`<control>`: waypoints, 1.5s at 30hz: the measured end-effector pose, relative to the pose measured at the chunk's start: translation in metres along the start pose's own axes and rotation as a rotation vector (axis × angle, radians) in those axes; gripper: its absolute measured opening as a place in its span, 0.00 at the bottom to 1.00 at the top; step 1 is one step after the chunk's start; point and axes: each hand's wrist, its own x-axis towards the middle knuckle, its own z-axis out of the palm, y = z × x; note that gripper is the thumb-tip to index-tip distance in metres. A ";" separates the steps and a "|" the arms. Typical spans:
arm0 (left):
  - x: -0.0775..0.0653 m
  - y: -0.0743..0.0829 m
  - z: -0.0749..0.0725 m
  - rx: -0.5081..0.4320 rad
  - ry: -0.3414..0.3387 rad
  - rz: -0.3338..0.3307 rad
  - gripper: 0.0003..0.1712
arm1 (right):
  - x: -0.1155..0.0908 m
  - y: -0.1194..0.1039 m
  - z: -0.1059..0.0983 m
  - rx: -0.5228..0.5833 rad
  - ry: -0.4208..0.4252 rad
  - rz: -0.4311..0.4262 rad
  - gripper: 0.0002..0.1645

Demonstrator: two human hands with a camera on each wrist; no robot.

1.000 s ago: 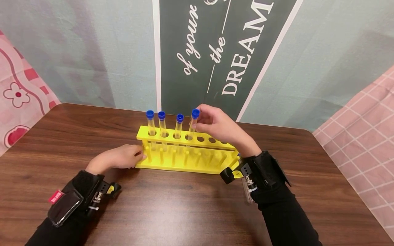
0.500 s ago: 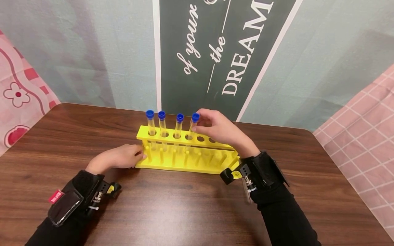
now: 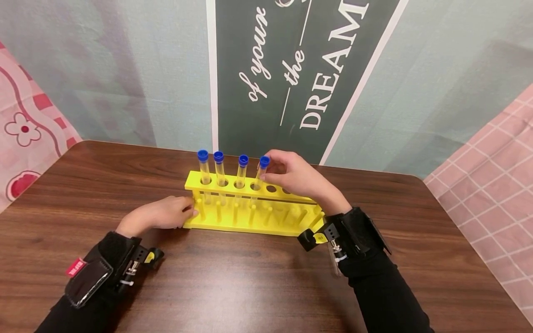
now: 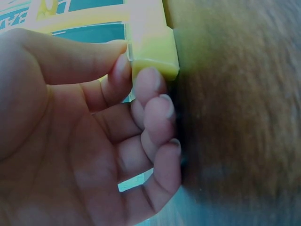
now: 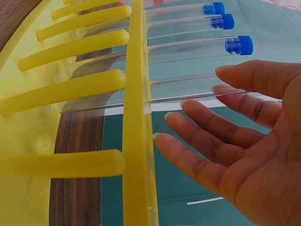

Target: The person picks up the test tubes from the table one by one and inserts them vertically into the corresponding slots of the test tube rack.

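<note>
A yellow test tube rack stands on the table, long side facing me. At its left end my left hand grips the base edge; the left wrist view shows thumb and index finger pinching the yellow end. My right hand pinches a clear blue-capped test tube near its top, between thumb and index finger. That tube stands slightly tilted in the fourth hole from the left. Its cap is hidden behind the fingers in the right wrist view. Three more capped test tubes fill the holes to its left.
Bare holes continue in the rack to the right, partly covered by my right hand. A clear tube lies on the brown wooden table, mostly under my right wrist. A printed curtain hangs behind the table.
My right hand has moved down, and the test tube in it has sunk lower into its hole. The left hand and the rack have stayed put.
</note>
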 end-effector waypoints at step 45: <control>0.001 0.001 0.001 -0.011 -0.001 0.017 0.10 | -0.051 0.007 -0.009 -0.152 0.111 -0.089 0.13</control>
